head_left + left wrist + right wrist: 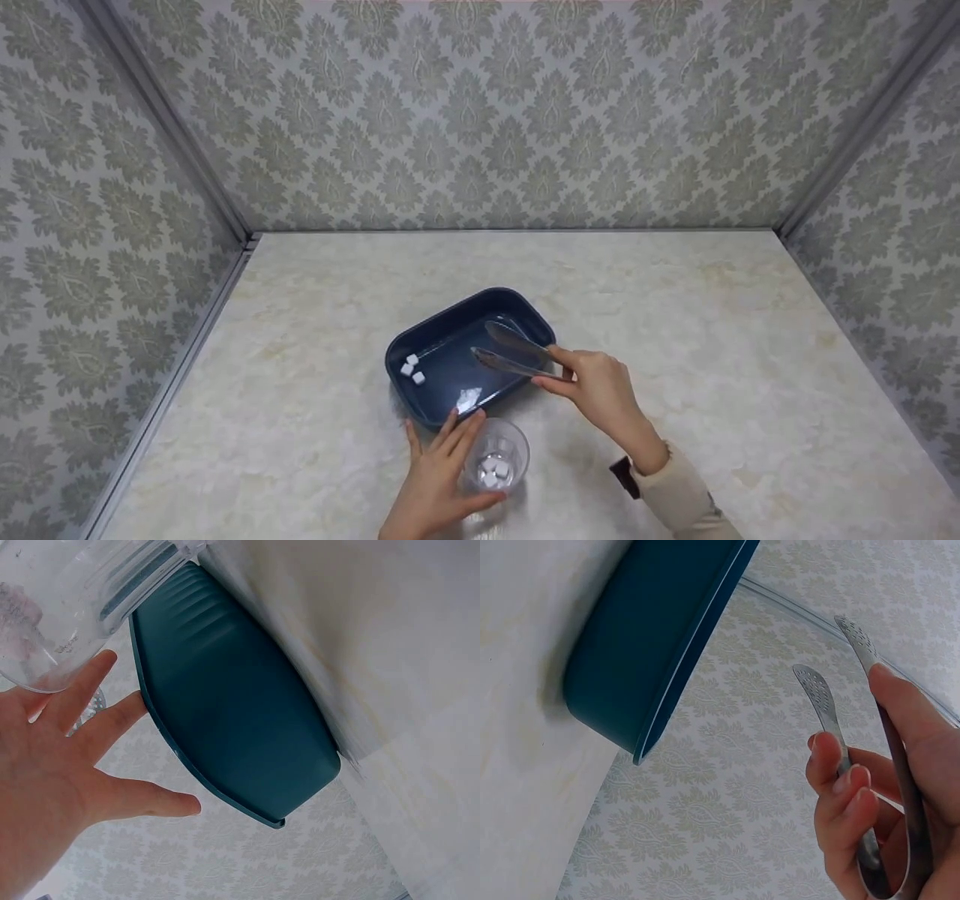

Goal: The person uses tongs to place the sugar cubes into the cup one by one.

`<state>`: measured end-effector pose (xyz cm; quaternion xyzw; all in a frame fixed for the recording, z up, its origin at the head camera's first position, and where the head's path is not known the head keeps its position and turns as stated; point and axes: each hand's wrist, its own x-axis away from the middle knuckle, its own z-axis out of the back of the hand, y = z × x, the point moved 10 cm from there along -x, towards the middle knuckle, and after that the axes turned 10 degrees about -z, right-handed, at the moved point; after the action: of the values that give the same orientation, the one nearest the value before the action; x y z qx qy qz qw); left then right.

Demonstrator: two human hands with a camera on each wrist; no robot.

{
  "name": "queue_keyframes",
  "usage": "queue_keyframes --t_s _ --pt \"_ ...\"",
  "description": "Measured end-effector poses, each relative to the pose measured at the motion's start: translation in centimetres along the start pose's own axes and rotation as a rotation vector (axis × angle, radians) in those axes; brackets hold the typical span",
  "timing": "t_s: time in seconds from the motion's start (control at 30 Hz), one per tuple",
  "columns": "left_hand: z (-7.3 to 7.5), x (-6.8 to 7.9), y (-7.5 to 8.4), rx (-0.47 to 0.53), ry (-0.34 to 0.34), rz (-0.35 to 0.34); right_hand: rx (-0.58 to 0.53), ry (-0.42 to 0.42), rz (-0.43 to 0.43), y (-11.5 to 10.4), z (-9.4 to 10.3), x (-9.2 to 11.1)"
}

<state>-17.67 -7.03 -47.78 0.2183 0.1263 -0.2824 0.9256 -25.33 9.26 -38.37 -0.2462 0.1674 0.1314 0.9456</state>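
Note:
My right hand (604,386) grips metal tongs (911,802) with perforated tips; their arms stand apart over the dark blue rectangular dish (439,405), nothing between the tips. Three small white cubes (418,378) lie inside the dish at its left end. Just in front of the dish stands a clear glass (517,442) with several white cubes (490,478) at its bottom. My left hand (435,480) has its fingers spread and straight, fingertips at the dish's near rim, thumb alongside the glass. The left wrist view shows the dish's ribbed outer wall (225,682) beside those fingers.
A pale marbled tabletop (712,315) lies under everything. Patterned panels enclose it: a back wall (510,112), a left wall (97,262) and a right wall (892,247). The dish's raised rim surrounds the cubes in it.

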Motion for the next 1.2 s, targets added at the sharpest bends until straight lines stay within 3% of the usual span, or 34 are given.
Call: queue_keyframes --t_s 0.17,0.9,1.2 --pt "-0.1 -0.1 0.0 -0.019 -0.010 0.002 0.015 0.003 0.013 -0.7 -0.5 -0.6" --pt "-0.1 0.0 -0.2 0.000 -0.015 0.004 0.059 -0.135 -0.018 -2.0 -4.3 -2.8" --pt "-0.1 0.0 -0.1 -0.008 -0.017 -0.001 0.076 -0.130 -0.003 -2.7 -5.6 -3.4"
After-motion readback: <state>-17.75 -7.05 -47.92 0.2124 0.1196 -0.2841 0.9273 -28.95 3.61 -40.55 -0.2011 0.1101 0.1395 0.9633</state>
